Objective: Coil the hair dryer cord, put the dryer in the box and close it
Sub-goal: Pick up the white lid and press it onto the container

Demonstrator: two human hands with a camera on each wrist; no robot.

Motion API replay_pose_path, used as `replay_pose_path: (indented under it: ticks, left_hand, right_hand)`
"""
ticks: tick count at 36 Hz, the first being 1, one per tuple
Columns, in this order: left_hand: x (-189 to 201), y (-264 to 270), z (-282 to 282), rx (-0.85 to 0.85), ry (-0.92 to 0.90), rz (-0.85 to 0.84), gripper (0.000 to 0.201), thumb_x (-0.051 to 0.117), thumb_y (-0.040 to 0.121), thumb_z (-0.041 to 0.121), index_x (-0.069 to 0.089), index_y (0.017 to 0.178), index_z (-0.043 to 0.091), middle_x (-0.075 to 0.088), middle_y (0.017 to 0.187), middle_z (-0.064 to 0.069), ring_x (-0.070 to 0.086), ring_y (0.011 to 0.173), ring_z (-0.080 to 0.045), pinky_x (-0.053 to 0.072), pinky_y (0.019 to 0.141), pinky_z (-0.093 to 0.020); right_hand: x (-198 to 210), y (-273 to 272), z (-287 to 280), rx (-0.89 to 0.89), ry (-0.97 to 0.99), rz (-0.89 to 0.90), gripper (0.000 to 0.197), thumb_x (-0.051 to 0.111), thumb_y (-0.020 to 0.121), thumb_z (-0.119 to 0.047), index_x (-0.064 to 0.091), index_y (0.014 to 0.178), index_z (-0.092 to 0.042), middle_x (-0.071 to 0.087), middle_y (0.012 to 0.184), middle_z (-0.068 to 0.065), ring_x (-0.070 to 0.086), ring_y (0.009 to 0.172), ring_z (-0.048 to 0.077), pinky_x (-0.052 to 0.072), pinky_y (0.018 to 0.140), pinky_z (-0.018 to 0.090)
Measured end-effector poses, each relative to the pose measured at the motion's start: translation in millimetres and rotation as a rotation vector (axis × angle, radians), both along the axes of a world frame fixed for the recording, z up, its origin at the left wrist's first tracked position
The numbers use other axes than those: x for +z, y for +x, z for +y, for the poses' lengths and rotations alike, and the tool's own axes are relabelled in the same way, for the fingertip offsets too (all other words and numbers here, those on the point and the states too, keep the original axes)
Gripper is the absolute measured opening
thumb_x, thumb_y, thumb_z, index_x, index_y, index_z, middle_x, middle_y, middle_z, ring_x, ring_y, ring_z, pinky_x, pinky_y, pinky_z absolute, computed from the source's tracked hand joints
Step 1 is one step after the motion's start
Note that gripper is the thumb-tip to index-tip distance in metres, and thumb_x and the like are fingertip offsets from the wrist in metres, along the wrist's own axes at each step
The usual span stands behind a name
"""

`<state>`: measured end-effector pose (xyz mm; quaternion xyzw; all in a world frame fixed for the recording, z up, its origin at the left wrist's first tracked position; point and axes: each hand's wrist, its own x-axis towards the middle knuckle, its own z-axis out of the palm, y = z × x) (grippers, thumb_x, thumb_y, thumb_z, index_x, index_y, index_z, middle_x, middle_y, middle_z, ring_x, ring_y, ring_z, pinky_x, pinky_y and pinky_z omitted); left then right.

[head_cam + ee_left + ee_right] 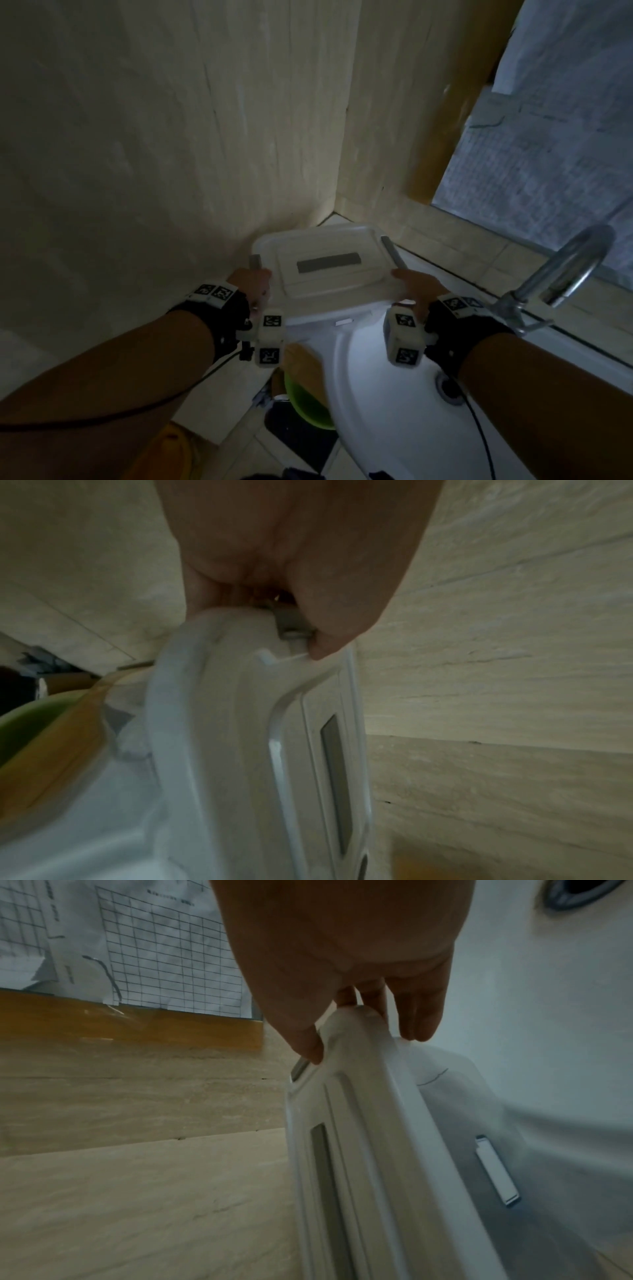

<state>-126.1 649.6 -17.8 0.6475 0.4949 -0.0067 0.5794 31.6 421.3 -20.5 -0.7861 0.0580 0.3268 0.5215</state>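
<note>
A white plastic box (329, 308) stands on the sink's back corner, its lid (308, 284) lying on top. The lid carries a grey label (329, 262). My left hand (251, 284) grips the left end of the lid (222, 723), thumb on the grey latch (291, 626). My right hand (416, 286) pinches the lid's right end (359, 1123), thumb on top beside the other grey latch (301, 1069) and fingers (418, 1015) under the rim. Both latches (394, 253) stick outward. The hair dryer and its cord are hidden.
The white sink basin (394, 394) with its drain (448, 390) lies below the box. A chrome faucet (565, 270) arches at the right. Tiled walls close in behind and left. A green bucket (305, 404) sits on the floor under the sink.
</note>
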Motion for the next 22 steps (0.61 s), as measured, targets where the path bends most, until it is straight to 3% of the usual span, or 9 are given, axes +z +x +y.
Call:
replay_pose_path:
  ticks: [2, 5, 8, 12, 14, 16, 18, 20, 22]
  left_hand:
    - [1, -2, -5, 0.062, -0.024, -0.010, 0.031, 0.051, 0.096, 0.022, 0.051, 0.068, 0.010, 0.058, 0.089, -0.020, 0.052, 0.062, -0.025, 0.048, 0.077, -0.040]
    - [0, -4, -9, 0.105, -0.096, -0.017, 0.033, 0.052, 0.094, 0.018, 0.051, 0.064, 0.004, 0.053, 0.071, -0.016, 0.052, 0.065, -0.028, 0.047, 0.076, -0.041]
    - [2, -10, -15, 0.128, -0.148, -0.065, 0.025, 0.055, 0.093, 0.017, 0.052, 0.073, 0.003, 0.054, 0.073, -0.014, 0.052, 0.067, -0.028, 0.050, 0.080, -0.042]
    - [1, -13, -18, 0.102, -0.192, -0.085, 0.019, 0.055, 0.094, 0.017, 0.052, 0.081, 0.004, 0.054, 0.077, -0.012, 0.053, 0.066, -0.024, 0.048, 0.056, -0.033]
    - [3, -14, -19, 0.086, -0.203, -0.076, 0.017, 0.055, 0.095, 0.018, 0.054, 0.087, 0.003, 0.057, 0.072, -0.012, 0.053, 0.065, -0.024, 0.045, 0.052, -0.031]
    - [3, -14, -17, 0.069, -0.207, -0.061, 0.021, 0.055, 0.095, 0.018, 0.055, 0.078, 0.005, 0.058, 0.054, -0.010, 0.051, 0.062, -0.025, 0.045, 0.054, -0.031]
    - [6, -14, -17, 0.058, -0.223, -0.035, 0.025, 0.057, 0.092, 0.022, 0.052, 0.072, 0.010, 0.056, 0.063, -0.014, 0.052, 0.068, -0.028, 0.045, 0.065, -0.032]
    - [5, -13, -17, 0.045, -0.241, -0.017, 0.025, 0.061, 0.089, 0.028, 0.050, 0.074, 0.012, 0.050, 0.079, -0.015, 0.050, 0.076, -0.026, 0.042, 0.072, -0.037]
    - [7, -11, -18, 0.056, -0.266, -0.025, 0.025, 0.062, 0.090, 0.026, 0.050, 0.073, 0.011, 0.050, 0.078, -0.014, 0.049, 0.068, -0.026, 0.042, 0.072, -0.039]
  right_hand:
    - [3, 5, 4, -0.020, 0.021, -0.008, 0.051, 0.052, 0.095, -0.032, 0.044, 0.139, -0.008, 0.045, 0.144, 0.018, 0.047, 0.129, 0.037, 0.046, 0.098, 0.044]
    - [5, 10, 10, -0.080, 0.079, 0.005, 0.046, 0.052, 0.096, -0.026, 0.046, 0.138, -0.009, 0.048, 0.138, 0.014, 0.056, 0.113, 0.033, 0.048, 0.092, 0.041]
    - [0, 14, 16, -0.168, 0.149, 0.036, 0.045, 0.052, 0.096, -0.012, 0.046, 0.140, -0.009, 0.048, 0.138, 0.012, 0.052, 0.099, 0.027, 0.045, 0.084, 0.034]
    - [-2, 6, 21, -0.304, 0.251, 0.083, 0.046, 0.064, 0.088, -0.017, 0.054, 0.131, -0.006, 0.054, 0.131, 0.018, 0.055, 0.113, 0.033, 0.049, 0.093, 0.041]
    - [-5, 1, 23, -0.319, 0.239, 0.087, 0.044, 0.065, 0.086, -0.017, 0.056, 0.127, -0.003, 0.057, 0.124, 0.019, 0.056, 0.112, 0.034, 0.050, 0.089, 0.039]
    - [-6, -7, 23, -0.278, 0.178, 0.113, 0.032, 0.064, 0.088, -0.020, 0.057, 0.115, -0.004, 0.057, 0.108, 0.019, 0.063, 0.096, 0.029, 0.053, 0.081, 0.033]
    - [-7, -15, 27, -0.194, 0.138, 0.180, 0.024, 0.058, 0.091, -0.024, 0.055, 0.101, -0.003, 0.051, 0.092, 0.015, 0.066, 0.075, 0.022, 0.054, 0.066, 0.025]
    - [-5, -24, 33, -0.116, 0.119, 0.202, 0.034, 0.060, 0.090, -0.027, 0.053, 0.115, -0.005, 0.050, 0.110, 0.015, 0.062, 0.092, 0.029, 0.058, 0.075, 0.038]
    - [-3, -28, 38, -0.097, 0.138, 0.221, 0.041, 0.061, 0.090, -0.025, 0.049, 0.126, -0.008, 0.045, 0.123, 0.014, 0.056, 0.090, 0.033, 0.054, 0.086, 0.047]
